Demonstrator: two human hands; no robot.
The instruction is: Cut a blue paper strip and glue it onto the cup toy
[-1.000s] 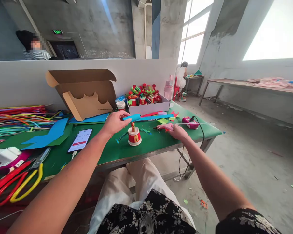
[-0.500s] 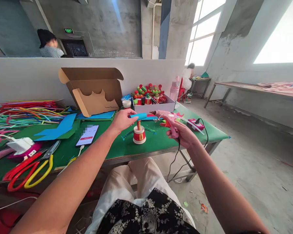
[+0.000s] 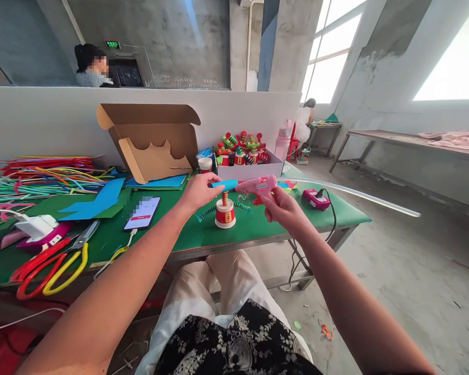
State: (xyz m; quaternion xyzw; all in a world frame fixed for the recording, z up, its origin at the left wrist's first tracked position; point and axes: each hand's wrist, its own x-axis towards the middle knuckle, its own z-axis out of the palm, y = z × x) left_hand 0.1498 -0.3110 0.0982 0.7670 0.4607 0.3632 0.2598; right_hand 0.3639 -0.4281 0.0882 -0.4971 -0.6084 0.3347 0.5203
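Observation:
My left hand (image 3: 203, 191) pinches a small blue piece (image 3: 225, 185), which looks like a rolled strip of foam or paper. Beneath it stands a red and white paper cup (image 3: 224, 214), upside down, with a coiled stem on top and green coiled arms at its sides. In my right hand (image 3: 283, 207) is a pink hot glue gun (image 3: 260, 185), its front end close to the blue piece. A long clear glue stick (image 3: 359, 194) sticks out of its back. Whether the nozzle touches the blue piece I cannot tell.
Behind, a white box (image 3: 250, 171) holds several finished cup figures, beside a pink bottle (image 3: 283, 140). An opened cardboard box (image 3: 152, 122) leans on the partition. Leftward lie a phone (image 3: 143, 212), scissors (image 3: 68, 260) and pipe cleaners (image 3: 49, 177). A power strip (image 3: 316, 199) sits right.
The glue gun has turned level and its front end has come nearer the blue piece. A much longer glue stick now shows behind it. My left hand still grips the blue piece.

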